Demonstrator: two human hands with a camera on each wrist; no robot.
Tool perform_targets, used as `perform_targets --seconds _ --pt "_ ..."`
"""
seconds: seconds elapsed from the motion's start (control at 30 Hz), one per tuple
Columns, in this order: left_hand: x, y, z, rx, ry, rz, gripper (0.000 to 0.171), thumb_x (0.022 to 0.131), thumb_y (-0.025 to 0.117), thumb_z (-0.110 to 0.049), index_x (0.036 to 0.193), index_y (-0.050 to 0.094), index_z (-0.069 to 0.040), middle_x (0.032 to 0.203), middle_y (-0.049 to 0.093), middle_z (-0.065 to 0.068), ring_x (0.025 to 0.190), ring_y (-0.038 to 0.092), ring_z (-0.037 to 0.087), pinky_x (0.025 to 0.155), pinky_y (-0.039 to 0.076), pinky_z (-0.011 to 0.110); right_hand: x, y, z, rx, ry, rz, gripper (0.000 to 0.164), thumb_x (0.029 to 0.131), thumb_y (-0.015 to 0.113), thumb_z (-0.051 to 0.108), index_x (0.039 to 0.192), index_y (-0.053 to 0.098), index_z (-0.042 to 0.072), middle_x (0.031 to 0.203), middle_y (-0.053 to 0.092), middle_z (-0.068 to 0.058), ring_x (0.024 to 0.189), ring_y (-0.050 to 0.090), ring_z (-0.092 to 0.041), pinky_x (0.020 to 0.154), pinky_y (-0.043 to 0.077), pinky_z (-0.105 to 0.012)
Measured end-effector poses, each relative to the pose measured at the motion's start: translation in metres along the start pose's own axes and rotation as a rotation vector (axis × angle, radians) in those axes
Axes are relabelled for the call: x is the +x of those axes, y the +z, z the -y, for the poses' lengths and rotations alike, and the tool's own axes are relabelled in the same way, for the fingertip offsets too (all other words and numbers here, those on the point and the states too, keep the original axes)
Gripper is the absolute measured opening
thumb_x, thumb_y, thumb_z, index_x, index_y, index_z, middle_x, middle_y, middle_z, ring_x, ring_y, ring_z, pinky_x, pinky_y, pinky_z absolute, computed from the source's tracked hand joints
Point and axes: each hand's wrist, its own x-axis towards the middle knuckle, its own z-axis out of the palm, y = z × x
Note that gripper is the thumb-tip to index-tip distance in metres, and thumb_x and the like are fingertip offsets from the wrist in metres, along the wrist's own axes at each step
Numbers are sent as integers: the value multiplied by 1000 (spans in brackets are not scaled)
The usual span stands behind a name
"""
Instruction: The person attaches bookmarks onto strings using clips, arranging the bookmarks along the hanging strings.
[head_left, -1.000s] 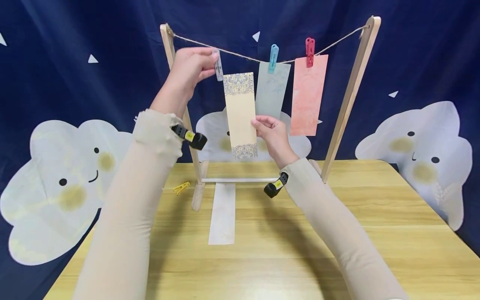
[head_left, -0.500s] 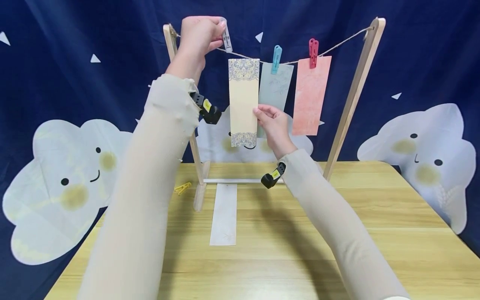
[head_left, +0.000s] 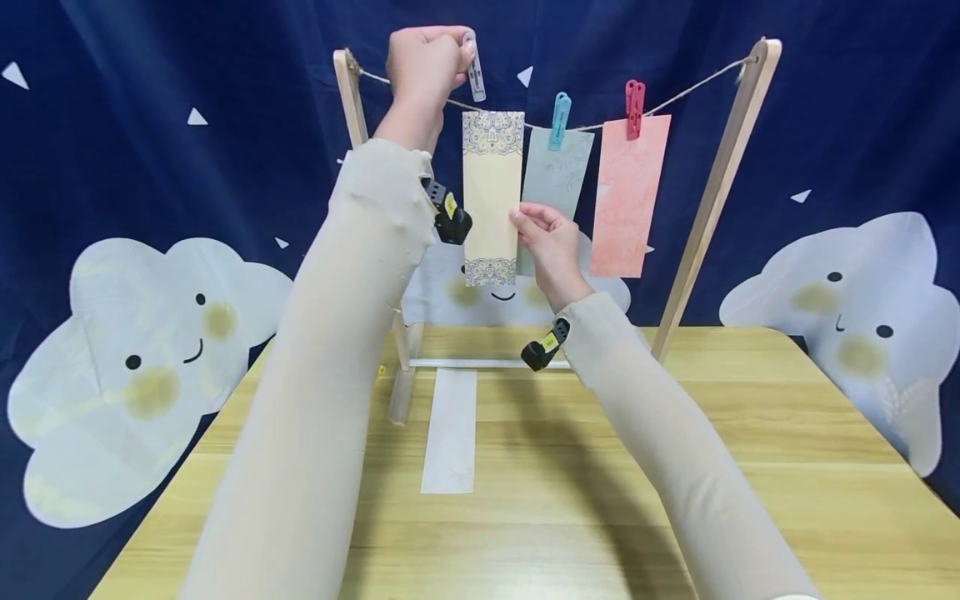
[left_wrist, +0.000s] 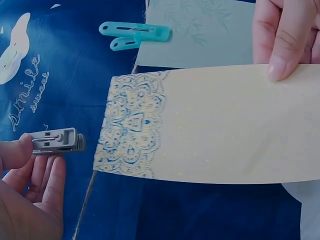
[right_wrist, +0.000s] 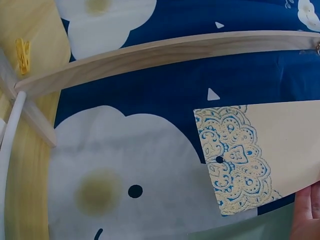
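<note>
My left hand [head_left: 429, 71] pinches a grey clothespin [left_wrist: 56, 141] between thumb and fingers, just above the twine. My right hand [head_left: 551, 250] pinches the right edge of a cream paper card [head_left: 492, 183] with blue patterned bands at both ends. The card hangs upright in front of the twine [head_left: 708, 82], its top edge overlapping it in the head view. In the left wrist view, the clothespin is a small gap from the card's patterned end. To the right, a blue clothespin [head_left: 559, 121] holds a grey-green card [head_left: 558, 179] and a red clothespin [head_left: 634, 110] holds a pink card [head_left: 630, 200] on the twine.
The twine spans a wooden frame [head_left: 716, 200] with a white crossbar [head_left: 487, 363] low down. A white card [head_left: 450, 433] lies on the wooden table [head_left: 675, 433]. A yellow clothespin [right_wrist: 23, 56] lies by the frame's left foot. Behind hangs a dark blue cloud-print curtain [head_left: 187, 50].
My left hand has risen and moved right with the grey clothespin, from beside the card to above the twine. My right hand has lifted the cream card up to the twine.
</note>
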Motion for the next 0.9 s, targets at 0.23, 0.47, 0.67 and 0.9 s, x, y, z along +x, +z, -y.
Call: perform_targets --seconds 0.23,0.47,0.67,0.9 --pt "1 2 6 9 -11 -12 16 87 66 -11 98 76 -15 98 67 -7 86 58 3 75 48 12 2 0 0 3 -13 -7 10 84 70 6 94 69 4 78 70 3 72 65 -8 69 53 -20" --pt "2 4 10 31 -22 1 17 88 65 -12 101 75 -17 104 67 -7 91 59 4 78 48 12 2 2 -1 -31 16 -12 11 84 70 9 95 69 5 83 70 1 73 64 -8 68 53 -20" --pt "6 7 9 56 -49 -1 16 86 67 -12 99 76 -16 100 67 -7 88 61 4 76 50 12 3 4 -2 -28 17 -20 14 84 71 9 97 69 5 89 72 -4 74 65 -9 69 53 -21" --pt "7 6 12 101 -69 -11 17 85 65 -8 96 76 -15 92 66 -6 77 59 6 74 50 14 4 6 -5 -37 12 -16 13 84 70 9 97 68 5 94 72 -7 77 65 -10 73 54 -22"
